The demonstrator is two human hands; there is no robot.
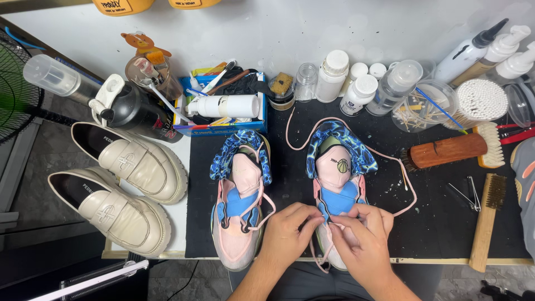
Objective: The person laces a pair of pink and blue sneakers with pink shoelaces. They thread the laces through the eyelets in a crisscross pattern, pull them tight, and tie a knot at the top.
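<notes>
both hands meet over the right-hand pink, blue and cream sneaker (337, 184) near the front edge of the tabletop (434, 223). the left hand (287, 234) has its grip pinched together on the thin pink shoelace (402, 184) at the lower eyelets, fingers curled on the shoe's blue panel. the right hand (362, 237) lies just beside it, touching it, its grip also closed on the lace over the toe end. a loose end of the lace hangs past the front edge between the wrists; the rest loops out to the right over the black mat and back around behind the shoe's patterned blue collar.

just left of the hands stands the matching second sneaker (241, 195), laced, its toe reaching the front edge. the gap between the two shoes is narrow. on the mat to the right there is open room as far as the wooden brush with dark bristles (446, 151), the small metal nail clipper (471, 195) and the long wooden-handled wire brush (486, 220) near the front right corner.

off the mat, at the left edge, sit two cream leather loafers (131, 189) side by side. along the back edge crowd a black shaker bottle (134, 111), a blue box of tools (223, 106), white plastic bottles (348, 81) and a round tub of cotton swabs (480, 100).
</notes>
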